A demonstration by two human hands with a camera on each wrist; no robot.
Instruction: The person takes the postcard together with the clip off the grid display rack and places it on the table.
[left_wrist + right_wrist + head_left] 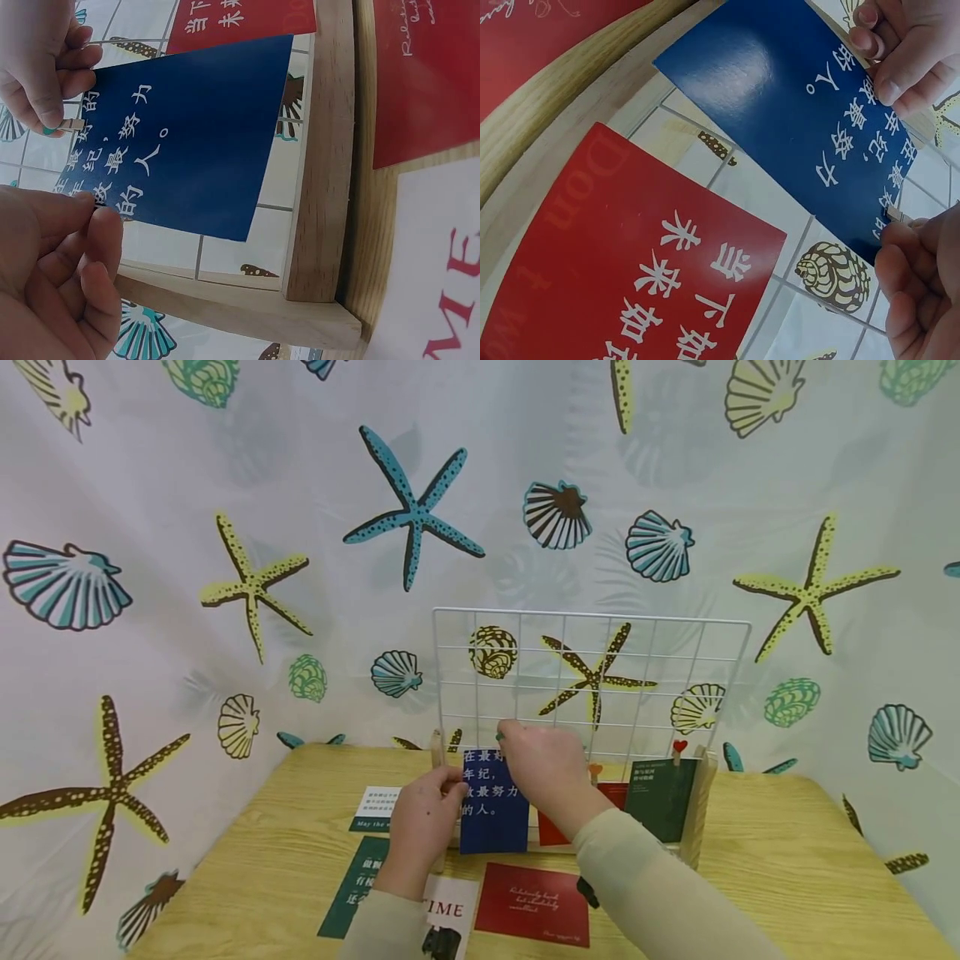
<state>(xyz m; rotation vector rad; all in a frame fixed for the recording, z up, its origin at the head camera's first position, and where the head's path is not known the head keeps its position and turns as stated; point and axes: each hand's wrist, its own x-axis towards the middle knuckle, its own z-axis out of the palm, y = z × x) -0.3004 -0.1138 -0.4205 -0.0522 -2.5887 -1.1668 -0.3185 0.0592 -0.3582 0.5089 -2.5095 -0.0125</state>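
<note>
A blue card with white Chinese writing [493,831] stands upright against the white wire grid [592,616], at its lower left. My left hand [422,817] pinches the card's left edge between thumb and fingers. At the card's top edge, my right hand [551,768] pinches a small wooden clothespin [73,124] with a green decoration, its tip at the card. To the right hangs a red card [630,240], partly behind my right arm in the head view, under an orange clip [596,772]. A dark green card [660,802] hangs from a red heart clip [679,748].
Wooden bars [322,150] frame the grid's base. On the wooden table [780,860] in front lie a red card [532,906], a white card lettered TIME [457,893] and a green card [351,885]. A white-and-green card [373,810] lies left of the grid. A patterned curtain [487,435] hangs behind.
</note>
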